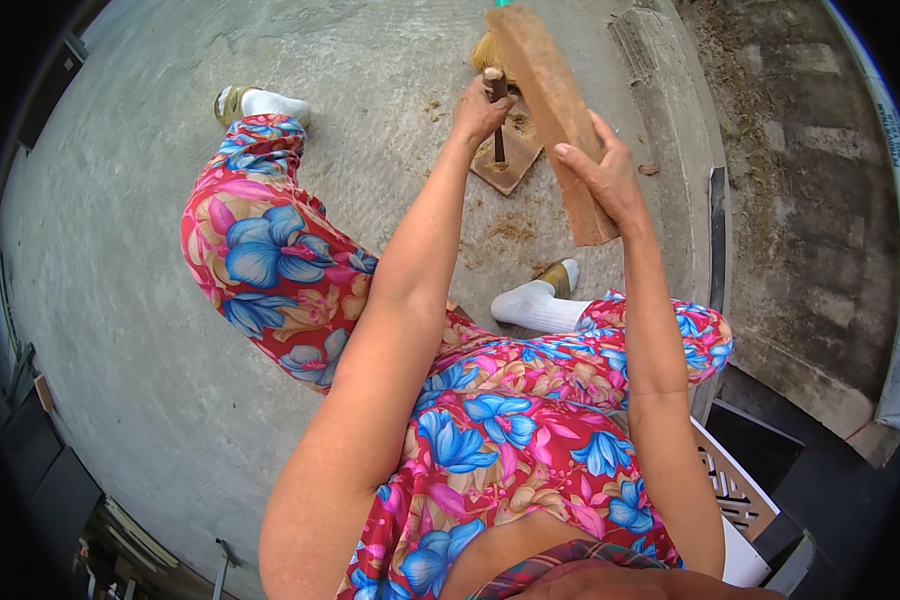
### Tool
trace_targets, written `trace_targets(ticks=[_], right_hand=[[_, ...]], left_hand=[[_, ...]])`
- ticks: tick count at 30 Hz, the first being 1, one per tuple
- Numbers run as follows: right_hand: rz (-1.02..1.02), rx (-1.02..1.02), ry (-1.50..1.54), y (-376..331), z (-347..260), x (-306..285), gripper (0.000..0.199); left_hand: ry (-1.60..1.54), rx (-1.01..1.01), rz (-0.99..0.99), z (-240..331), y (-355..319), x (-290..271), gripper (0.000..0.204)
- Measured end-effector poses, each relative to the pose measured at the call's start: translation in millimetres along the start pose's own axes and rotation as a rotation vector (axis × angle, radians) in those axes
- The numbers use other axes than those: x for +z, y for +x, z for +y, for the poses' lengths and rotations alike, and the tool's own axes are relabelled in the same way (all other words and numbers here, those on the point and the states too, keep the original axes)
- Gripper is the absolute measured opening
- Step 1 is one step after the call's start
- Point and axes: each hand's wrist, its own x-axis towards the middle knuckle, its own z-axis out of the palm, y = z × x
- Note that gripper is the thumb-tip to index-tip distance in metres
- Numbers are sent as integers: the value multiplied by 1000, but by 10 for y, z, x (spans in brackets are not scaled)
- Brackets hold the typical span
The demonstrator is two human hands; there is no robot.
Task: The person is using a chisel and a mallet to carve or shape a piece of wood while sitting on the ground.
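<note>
My left hand (482, 112) is closed around the upper part of an upright chisel (499, 140) with a dark shaft and a pale, blunt top. The chisel's lower end meets a small square wooden board (510, 178) lying on the ground, which has wood shavings on it. In my right hand (607, 178) is a long, thick block of wood (548, 90), gripped near its lower end. The block slants up and away, to the right of the chisel and apart from its top as far as I can tell.
Concrete floor (370, 90) spreads around, with shavings (513, 226) in front of the board. Straw-coloured broom bristles (488, 52) lie behind it. My socked feet (540, 308) flank the spot. A raised kerb (660, 90) and a block wall (810, 150) run along the right.
</note>
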Motion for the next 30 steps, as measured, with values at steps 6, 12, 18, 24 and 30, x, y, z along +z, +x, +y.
trace_targets(ticks=[6, 12, 18, 24, 30], right_hand=[[112, -68, 133, -31, -74, -61, 76], [80, -73, -73, -27, 247, 67, 84], [17, -74, 8, -47, 55, 104, 84], [-11, 16, -160, -80, 132, 125, 82], [54, -19, 11, -190, 24, 69, 79]], left_hand=[[129, 136, 117, 182, -139, -43, 30], [252, 147, 131, 136, -150, 40, 38], [256, 95, 191, 99, -139, 3, 47], [160, 58, 223, 298, -332, 77, 44], [139, 105, 276, 294, -285, 25, 41]])
